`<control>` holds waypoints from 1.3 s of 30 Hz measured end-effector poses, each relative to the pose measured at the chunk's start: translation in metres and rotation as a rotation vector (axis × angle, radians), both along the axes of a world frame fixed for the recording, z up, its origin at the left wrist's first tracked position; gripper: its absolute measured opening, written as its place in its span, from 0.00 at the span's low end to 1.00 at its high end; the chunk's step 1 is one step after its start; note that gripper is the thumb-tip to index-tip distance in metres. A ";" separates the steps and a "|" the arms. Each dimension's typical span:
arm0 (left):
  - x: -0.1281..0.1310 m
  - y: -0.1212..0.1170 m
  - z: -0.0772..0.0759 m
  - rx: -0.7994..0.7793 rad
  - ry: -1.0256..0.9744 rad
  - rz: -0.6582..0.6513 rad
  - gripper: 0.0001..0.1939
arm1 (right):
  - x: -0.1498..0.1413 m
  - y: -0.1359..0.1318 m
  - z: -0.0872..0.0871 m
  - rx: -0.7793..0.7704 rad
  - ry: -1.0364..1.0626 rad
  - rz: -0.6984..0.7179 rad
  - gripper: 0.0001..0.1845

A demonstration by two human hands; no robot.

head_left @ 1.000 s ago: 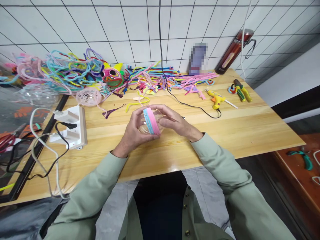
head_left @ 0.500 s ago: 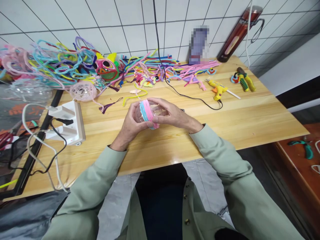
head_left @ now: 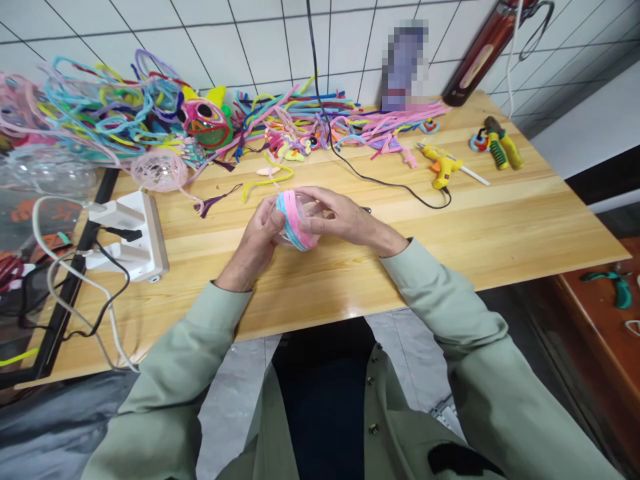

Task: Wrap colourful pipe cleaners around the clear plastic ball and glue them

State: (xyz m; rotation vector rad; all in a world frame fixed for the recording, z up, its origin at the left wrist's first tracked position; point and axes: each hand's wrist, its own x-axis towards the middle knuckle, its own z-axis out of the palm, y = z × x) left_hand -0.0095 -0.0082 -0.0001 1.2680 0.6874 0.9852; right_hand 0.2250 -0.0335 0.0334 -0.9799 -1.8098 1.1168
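Between my two hands is a clear plastic ball [head_left: 299,222] with blue and pink fuzzy pipe cleaners wound around its middle. My left hand [head_left: 259,239] grips its left side, thumb up against the blue strands. On the right side, my right hand [head_left: 337,220] is curled over the ball, with its thumb on the pink strands. The undersides of both hands are hidden. Just behind the ball, a bent yellow pipe cleaner [head_left: 273,183] and a purple tassel [head_left: 216,201] lie on the wooden table [head_left: 310,293].
Piles of coloured pipe cleaners [head_left: 120,120] line the wall. A pink-wrapped ball [head_left: 160,171] sits near the white power strip [head_left: 145,233] and its cables at left. At right are a yellow glue gun [head_left: 443,167], pliers [head_left: 503,145] and a red flask [head_left: 480,57]. A black cord crosses the table.
The ball has been tilted and turned a little in my hands. My left thumb has moved up from its lower edge onto the upper left side. The camera view has shifted slightly.
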 end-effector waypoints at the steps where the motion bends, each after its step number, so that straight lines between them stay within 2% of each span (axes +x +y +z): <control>1: 0.001 0.000 0.002 -0.037 0.000 -0.004 0.41 | -0.001 0.001 -0.001 0.005 -0.014 -0.001 0.46; 8: 0.006 -0.002 0.017 -0.160 -0.008 -0.155 0.33 | -0.005 0.002 -0.007 -0.008 -0.131 -0.073 0.47; 10: 0.005 -0.001 0.015 -0.167 0.005 -0.171 0.33 | -0.004 0.000 -0.006 -0.046 -0.142 -0.125 0.50; 12: 0.002 0.001 0.009 -0.134 0.023 -0.128 0.36 | -0.003 -0.001 -0.005 -0.055 -0.117 -0.122 0.49; 14: -0.001 0.004 0.001 -0.008 0.061 -0.045 0.44 | 0.000 -0.002 -0.003 -0.016 -0.055 -0.053 0.46; 17: -0.005 0.009 -0.010 0.301 0.170 0.061 0.64 | 0.003 -0.002 -0.001 0.094 0.029 0.057 0.45; 19: -0.007 0.011 -0.013 0.444 0.204 0.086 0.73 | 0.003 -0.004 -0.003 0.177 0.032 0.077 0.46; 20: -0.008 0.012 -0.012 0.471 0.192 0.083 0.75 | 0.001 -0.005 -0.004 0.220 0.021 0.072 0.47; 22: -0.009 0.013 -0.008 0.423 0.108 0.071 0.69 | -0.003 -0.007 -0.009 0.311 -0.008 0.050 0.48; 26: -0.014 0.014 0.006 0.105 -0.044 0.059 0.41 | -0.014 -0.010 -0.020 0.515 -0.100 0.031 0.55; 29: -0.018 0.015 0.012 -0.091 -0.038 0.018 0.28 | -0.019 -0.010 -0.027 0.597 -0.163 0.044 0.58; 33: -0.026 0.015 0.014 -0.213 -0.011 -0.082 0.28 | -0.021 -0.009 -0.032 0.583 -0.179 0.081 0.59; 36: -0.030 0.013 0.017 -0.158 0.061 -0.112 0.32 | -0.022 -0.009 -0.030 0.584 -0.207 0.107 0.59; 39: -0.029 0.011 0.020 -0.037 0.100 -0.071 0.33 | -0.021 -0.008 -0.025 0.682 -0.199 0.121 0.58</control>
